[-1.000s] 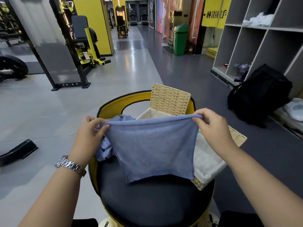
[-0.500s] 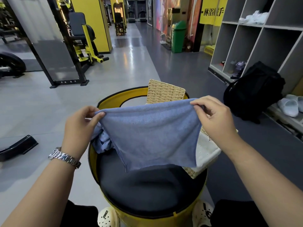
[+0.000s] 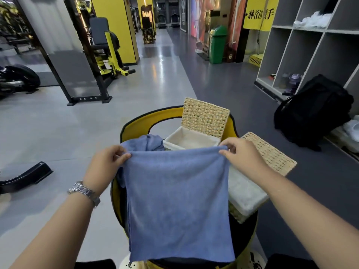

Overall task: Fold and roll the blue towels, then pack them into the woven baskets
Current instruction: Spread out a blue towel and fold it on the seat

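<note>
Both hands pinch the top corners of a blue terry towel (image 3: 178, 206) — left hand (image 3: 105, 167), right hand (image 3: 240, 156) — hanging flat over the round black-and-yellow tabletop (image 3: 243, 232). Behind it: open woven straw basket w/ white liner (image 3: 191, 139), crumpled blue towel (image 3: 144, 142) beside.

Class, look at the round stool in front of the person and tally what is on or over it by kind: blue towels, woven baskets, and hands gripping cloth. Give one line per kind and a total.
Blue towels: 2, the held towel and the crumpled towel
Woven baskets: 2, the far basket and the near basket
Hands gripping cloth: 2, left hand and right hand
Total: 6
</note>
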